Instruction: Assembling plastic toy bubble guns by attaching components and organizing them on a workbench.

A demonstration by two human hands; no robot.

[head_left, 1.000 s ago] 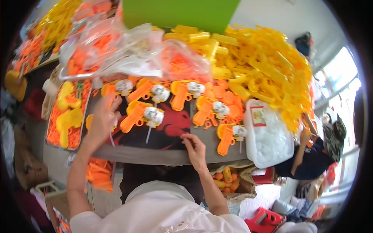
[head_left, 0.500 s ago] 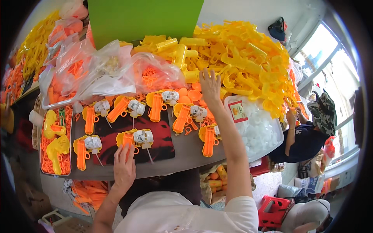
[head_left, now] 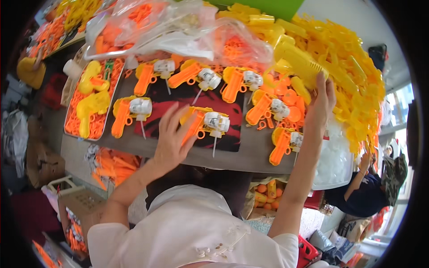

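Note:
My right hand (head_left: 321, 105) reaches to the pile's near edge, its fingers closed on the end of a yellow ribbed plastic shell (head_left: 304, 62). My left hand (head_left: 170, 136) is spread, fingers apart, beside a half-built toy gun (head_left: 216, 123) on the dark red-black mat (head_left: 156, 117). That toy gun has a yellow half shell, an orange grip, a whitish mechanism and a thin tube hanging down; the left fingertips overlap its orange grip, and I cannot tell whether they press on it. Several similar half-built toy guns (head_left: 241, 82) lie in rows around it.
A large pile of yellow shells (head_left: 344, 85) rises at the back right. Clear bags (head_left: 178, 27) with orange parts lie at the back. At left stands a tray (head_left: 67, 127) of orange rings; at right, a bin (head_left: 333, 172) of translucent pieces. A person (head_left: 357, 192) works at far right.
My right hand has closed on a yellow shell, now at the pile's near edge. My left hand has lifted and spread from the middle toy gun's grip. The whole view has shifted and turned.

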